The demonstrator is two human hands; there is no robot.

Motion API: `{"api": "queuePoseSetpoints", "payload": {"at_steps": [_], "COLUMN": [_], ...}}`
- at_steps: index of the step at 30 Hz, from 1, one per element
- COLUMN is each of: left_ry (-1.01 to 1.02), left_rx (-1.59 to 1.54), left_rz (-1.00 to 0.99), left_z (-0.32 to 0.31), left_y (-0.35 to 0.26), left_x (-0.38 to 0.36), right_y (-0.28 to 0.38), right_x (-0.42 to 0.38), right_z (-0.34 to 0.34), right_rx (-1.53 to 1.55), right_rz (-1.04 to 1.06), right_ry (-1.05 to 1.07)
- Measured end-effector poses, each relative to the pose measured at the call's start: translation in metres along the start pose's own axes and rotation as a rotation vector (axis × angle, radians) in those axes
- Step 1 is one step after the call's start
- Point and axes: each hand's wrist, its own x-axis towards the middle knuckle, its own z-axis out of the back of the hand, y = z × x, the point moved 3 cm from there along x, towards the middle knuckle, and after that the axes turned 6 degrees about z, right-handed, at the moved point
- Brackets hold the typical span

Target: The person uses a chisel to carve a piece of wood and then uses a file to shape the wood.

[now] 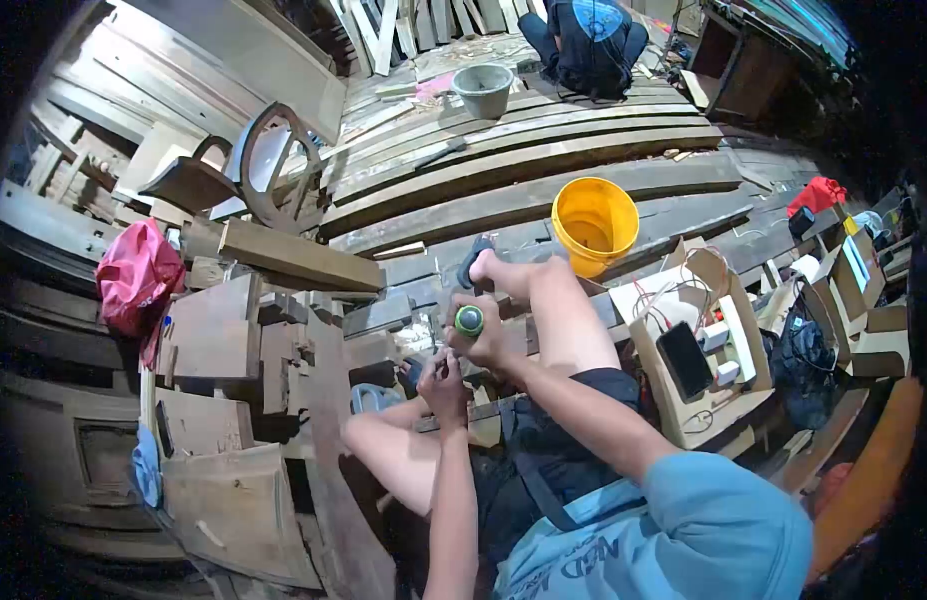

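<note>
Your right arm reaches down from the light blue sleeve [723,500] across your lap, its forearm slanting in over your dark shorts [608,395]. Your right hand [475,335] is clamped around the green-and-black handle [469,320] with a round end, fingers wrapped about it and the round end facing up toward you. The handle sits between your legs, in front of your body; its lower part is hidden, so what it meets cannot be told.

Your left forearm rises nearly straight from the lower edge of the view, between your bent left leg and your right arm. Your left hand [444,388] is just below and beside the right one, its fingers bent and drawn together near the tips; whether they pinch something small is too unclear to tell.

Your right knee is bent, with a dark sandal [474,260] on that foot. Beyond the knee stands a yellow plastic bucket [566,238]. To your right, an open brown cardboard box [705,418] holds a black phone [686,360], white blocky items [728,335] and thin cables. A pink plastic bag [140,277] lies to your left by wooden boards [211,325]. Farther ahead, a grey bucket [483,95] stands near a crouching person [591,50] in dark clothing.
</note>
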Motion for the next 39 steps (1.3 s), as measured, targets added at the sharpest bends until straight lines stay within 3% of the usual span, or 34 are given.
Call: {"api": "queuePoseSetpoints", "payload": {"at_steps": [1,4,5,7,11,13,15,17,18,21,22,25,27,29,30,31,39], "left_ry": [-0.031,0.038,0.046,-0.001,0.121,0.082,0.064,0.034,0.137,0.029,-0.001,0.010,0.002,-0.027,0.050,0.051,0.049], "left_rx": [-0.045,0.018,0.038,0.096,0.075,-0.136,-0.089,0.054,-0.098,-0.059,-0.061,0.012,0.060,0.035,-0.020,-0.018,0.055], "left_rz": [-0.058,0.049,0.063,0.036,0.096,-0.089,-0.100,-0.172,0.054,-0.025,-0.146,-0.019,-0.054,-0.065,0.080,0.076,-0.160], "left_z": [0.002,0.003,0.005,0.003,-0.003,0.001,-0.005,0.004,-0.004,-0.002,0.000,0.003,0.004,0.001,-0.001,-0.002,0.000], "left_y": [-0.001,0.000,-0.004,-0.002,0.030,-0.006,0.007,-0.013,0.031,0.004,-0.005,-0.008,-0.008,0.009,0.013,0.012,0.012], "left_x": [-0.004,-0.002,-0.002,0.001,-0.009,-0.006,-0.003,-0.005,-0.006,-0.006,-0.006,-0.006,0.000,0.000,-0.002,-0.002,-0.011], "right_y": [0.002,0.007,0.008,0.005,0.011,0.005,0.007,0.024,0.014,-0.004,-0.001,0.010,0.004,0.013,0.017,0.014,0.005], "right_x": [-0.001,-0.003,-0.003,0.002,-0.006,-0.008,-0.005,0.000,-0.001,-0.007,-0.006,-0.001,0.001,0.006,0.006,0.006,-0.001], "right_z": [0.001,0.000,0.000,-0.003,-0.004,-0.005,-0.006,-0.004,-0.001,-0.003,-0.002,0.000,0.003,0.005,0.005,0.004,0.001], "right_rx": [0.000,0.002,0.095,0.058,0.008,-0.035,-0.054,0.198,0.022,0.007,-0.093,0.077,0.002,0.080,0.029,0.030,0.028], "right_rz": [-0.004,-0.024,-0.125,-0.091,0.000,0.017,0.025,-0.133,-0.050,0.010,0.057,-0.125,-0.038,-0.095,-0.118,-0.117,-0.034], "right_ry": [-0.004,0.053,0.065,0.010,0.086,0.111,0.124,0.087,0.066,-0.007,-0.023,-0.045,-0.036,-0.092,-0.068,-0.072,-0.027]}}
